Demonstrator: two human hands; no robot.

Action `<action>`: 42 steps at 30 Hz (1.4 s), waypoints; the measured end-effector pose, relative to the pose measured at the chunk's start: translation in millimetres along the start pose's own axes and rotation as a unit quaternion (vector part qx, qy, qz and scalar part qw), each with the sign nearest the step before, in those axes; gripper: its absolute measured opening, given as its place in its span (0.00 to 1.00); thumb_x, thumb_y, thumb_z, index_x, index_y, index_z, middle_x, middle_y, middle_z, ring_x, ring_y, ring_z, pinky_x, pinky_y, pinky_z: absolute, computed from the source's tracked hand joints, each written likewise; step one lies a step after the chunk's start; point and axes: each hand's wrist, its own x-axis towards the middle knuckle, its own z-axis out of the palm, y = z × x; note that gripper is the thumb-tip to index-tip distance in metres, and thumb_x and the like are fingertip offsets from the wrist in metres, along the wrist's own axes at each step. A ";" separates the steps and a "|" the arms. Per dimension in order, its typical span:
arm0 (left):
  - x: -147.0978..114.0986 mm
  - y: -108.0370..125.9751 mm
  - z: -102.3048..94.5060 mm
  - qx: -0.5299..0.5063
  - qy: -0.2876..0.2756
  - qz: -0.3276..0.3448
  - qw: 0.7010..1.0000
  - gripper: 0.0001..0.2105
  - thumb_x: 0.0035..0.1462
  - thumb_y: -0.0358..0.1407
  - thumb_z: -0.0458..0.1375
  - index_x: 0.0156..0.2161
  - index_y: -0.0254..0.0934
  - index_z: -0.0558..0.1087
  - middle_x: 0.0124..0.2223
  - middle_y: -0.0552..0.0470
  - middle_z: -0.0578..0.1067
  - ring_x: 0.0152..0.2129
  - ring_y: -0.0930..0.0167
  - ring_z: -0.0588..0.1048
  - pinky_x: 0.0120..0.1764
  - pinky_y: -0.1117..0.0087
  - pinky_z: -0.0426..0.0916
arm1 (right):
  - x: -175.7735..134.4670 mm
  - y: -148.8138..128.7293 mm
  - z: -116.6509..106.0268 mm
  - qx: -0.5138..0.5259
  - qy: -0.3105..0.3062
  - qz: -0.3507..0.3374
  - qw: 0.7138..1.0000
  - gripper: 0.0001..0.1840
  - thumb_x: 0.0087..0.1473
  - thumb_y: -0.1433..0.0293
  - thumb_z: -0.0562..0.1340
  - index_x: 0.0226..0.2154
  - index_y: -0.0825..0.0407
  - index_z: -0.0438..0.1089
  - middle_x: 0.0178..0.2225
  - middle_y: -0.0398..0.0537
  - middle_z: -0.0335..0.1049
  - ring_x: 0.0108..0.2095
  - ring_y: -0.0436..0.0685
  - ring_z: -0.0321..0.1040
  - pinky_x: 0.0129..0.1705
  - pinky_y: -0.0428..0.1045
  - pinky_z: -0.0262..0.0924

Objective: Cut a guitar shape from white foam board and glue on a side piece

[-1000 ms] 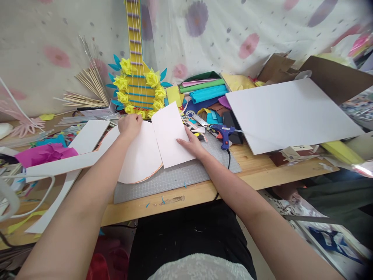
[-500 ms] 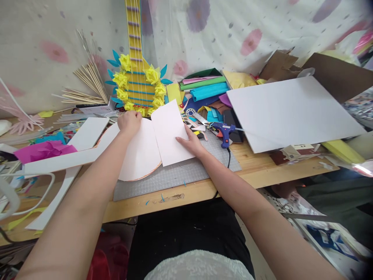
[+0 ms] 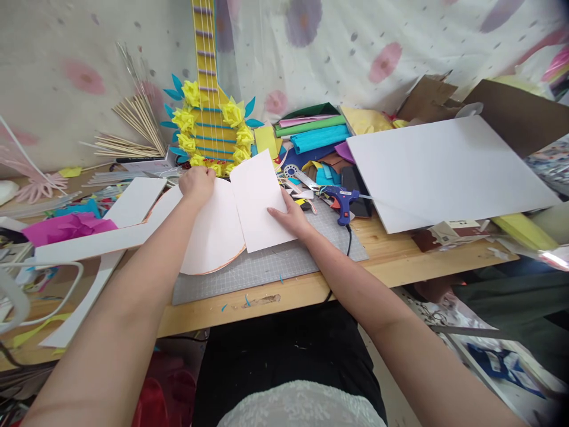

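A white board cut to a rounded, guitar-like shape [image 3: 216, 228] with an orange-brown line along its edge lies in the middle. Over its far edge my left hand [image 3: 197, 182] is closed in a fist; the fingertips and anything in them are hidden. Against the board's right side sits a smaller white board piece [image 3: 255, 204], tilted and partly overlapping it. My right hand [image 3: 293, 218] grips that piece by its right edge, thumb on top and fingers out of sight. Beneath both lies a grey gridded cutting mat [image 3: 271, 267].
A blue glue gun [image 3: 342, 201] with a black cord rests right of the mat. A large white board [image 3: 448, 172] leans farther right. Behind stands a yellow guitar decoration [image 3: 213, 130] with paper flowers. White offcuts [image 3: 95, 290], wooden sticks [image 3: 140, 127] and magenta paper [image 3: 69, 228] lie left.
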 end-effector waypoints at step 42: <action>4.9 15.6 -49.2 0.019 0.050 0.179 0.982 0.16 0.60 0.39 0.45 0.36 0.34 0.73 0.37 0.40 0.76 0.42 0.58 0.73 0.48 0.60 0.58 | 49.0 -83.9 -24.6 -0.191 0.050 -0.216 0.956 0.39 0.50 0.62 0.62 0.62 0.45 0.50 0.46 0.49 0.71 0.53 0.60 0.61 0.57 0.61 0.53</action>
